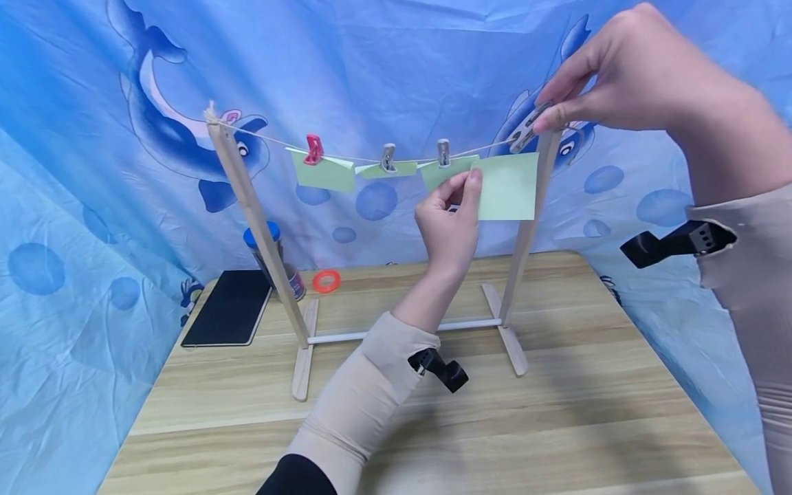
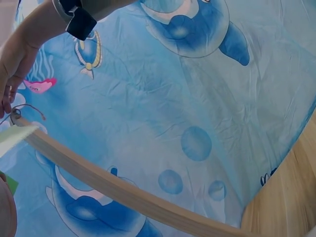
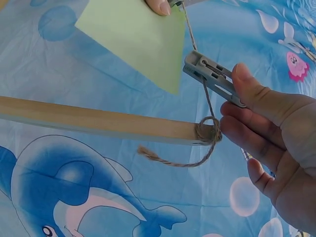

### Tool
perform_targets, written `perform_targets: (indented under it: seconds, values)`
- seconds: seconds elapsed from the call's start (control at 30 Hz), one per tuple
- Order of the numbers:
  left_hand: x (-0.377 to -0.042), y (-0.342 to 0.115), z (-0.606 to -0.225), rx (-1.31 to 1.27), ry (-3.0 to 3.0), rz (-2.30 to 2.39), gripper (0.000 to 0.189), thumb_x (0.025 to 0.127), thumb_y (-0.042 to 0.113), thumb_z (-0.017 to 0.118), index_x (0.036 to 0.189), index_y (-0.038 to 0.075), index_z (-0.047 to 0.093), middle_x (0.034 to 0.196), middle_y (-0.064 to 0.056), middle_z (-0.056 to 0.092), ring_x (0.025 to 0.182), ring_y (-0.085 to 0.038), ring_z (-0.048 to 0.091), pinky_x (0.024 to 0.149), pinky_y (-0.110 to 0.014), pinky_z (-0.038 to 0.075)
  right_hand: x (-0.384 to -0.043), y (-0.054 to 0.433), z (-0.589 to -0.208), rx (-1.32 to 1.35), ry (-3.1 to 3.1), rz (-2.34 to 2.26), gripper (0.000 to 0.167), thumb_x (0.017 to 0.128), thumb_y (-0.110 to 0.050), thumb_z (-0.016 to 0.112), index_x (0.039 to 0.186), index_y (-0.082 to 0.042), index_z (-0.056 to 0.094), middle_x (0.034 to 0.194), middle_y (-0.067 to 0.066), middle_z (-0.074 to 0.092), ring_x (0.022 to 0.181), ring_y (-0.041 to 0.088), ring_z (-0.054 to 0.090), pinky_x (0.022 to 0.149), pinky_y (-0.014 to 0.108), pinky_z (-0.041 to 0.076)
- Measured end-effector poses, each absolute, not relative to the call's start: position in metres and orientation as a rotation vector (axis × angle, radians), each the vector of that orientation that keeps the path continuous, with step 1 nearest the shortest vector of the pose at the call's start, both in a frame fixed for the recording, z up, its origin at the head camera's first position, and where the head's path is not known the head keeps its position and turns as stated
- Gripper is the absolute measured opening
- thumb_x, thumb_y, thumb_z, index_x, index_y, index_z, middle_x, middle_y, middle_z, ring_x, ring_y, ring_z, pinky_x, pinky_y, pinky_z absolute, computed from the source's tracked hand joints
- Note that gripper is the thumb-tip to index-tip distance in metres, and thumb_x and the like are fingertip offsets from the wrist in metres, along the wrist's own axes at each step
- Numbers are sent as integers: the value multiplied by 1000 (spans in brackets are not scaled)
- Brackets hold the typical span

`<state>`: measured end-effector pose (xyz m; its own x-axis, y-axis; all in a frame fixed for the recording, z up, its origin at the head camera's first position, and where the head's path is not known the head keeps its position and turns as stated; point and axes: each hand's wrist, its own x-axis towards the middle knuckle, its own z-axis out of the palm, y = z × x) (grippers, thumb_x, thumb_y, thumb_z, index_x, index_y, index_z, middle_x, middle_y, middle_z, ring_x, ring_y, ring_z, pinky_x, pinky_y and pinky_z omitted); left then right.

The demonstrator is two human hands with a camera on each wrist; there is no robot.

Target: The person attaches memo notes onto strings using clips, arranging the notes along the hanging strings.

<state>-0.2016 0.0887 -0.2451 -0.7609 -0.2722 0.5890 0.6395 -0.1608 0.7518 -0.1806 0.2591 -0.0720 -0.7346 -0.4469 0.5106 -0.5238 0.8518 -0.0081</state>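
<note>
My left hand [image 1: 450,218] pinches a square green paper note [image 1: 509,187] by its left edge, thumb in front, just below the string [image 1: 272,139]. With thumb and fingers my right hand [image 1: 643,72] grips a grey clothespin [image 3: 212,74], whose jaw end is at the string near the right post's knotted top. In the right wrist view the string runs across the clothespin, and the note lies a short way off from it. To the left, three more green notes [image 1: 323,173] hang under a red clothespin [image 1: 314,149] and two grey clothespins [image 1: 388,158].
The string is tied between two wooden posts [image 1: 256,227] with flat feet and a white crossbar [image 1: 337,337]. Behind the left post stand a black notebook [image 1: 227,308], a blue-lidded container [image 1: 272,237] and an orange ring [image 1: 326,280]. A blue dolphin-print curtain [image 1: 383,62] hangs behind the table [image 1: 557,426].
</note>
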Motion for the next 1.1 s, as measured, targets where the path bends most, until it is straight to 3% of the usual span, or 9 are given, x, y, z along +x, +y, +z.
perform_targets:
  seconds: [0.43,0.67,0.83,0.97,1.1]
  values:
    - [-201,92,-242,-424,-1478,-1983,20,96,16,71,97,-3,77,73,-8,67,65,-2,55,57,-19,45,-179,254,-70,755,-2569,165,26,83,-14,84,104,1,79,102,24,74,91,30,61,65,0,34]
    - [-202,93,-243,-451,-1483,-1971,20,96,14,70,98,-4,77,74,-13,68,63,1,54,55,-18,43,-179,254,-71,762,-2624,62,33,83,-20,85,109,-1,78,102,22,73,84,29,59,62,2,35]
    - [-203,91,-245,-460,-1483,-1985,20,96,14,70,100,-5,76,77,-14,69,64,1,54,55,-18,43,-180,254,-72,813,-2616,23,39,84,-23,85,116,-2,75,105,21,72,76,26,56,64,10,44]
    - [-204,90,-247,-456,-1497,-2022,22,97,16,69,100,-4,76,81,-10,71,67,1,55,56,-18,44,-180,253,-75,815,-2616,38,43,86,-24,82,123,-4,72,105,20,70,76,24,52,65,11,43]
    - [-205,88,-250,-451,-1507,-2041,22,96,17,69,101,-4,75,79,-3,70,67,1,55,56,-18,43,-180,253,-79,827,-2608,57,43,89,-24,80,127,-5,70,108,18,68,63,23,45,62,13,43]
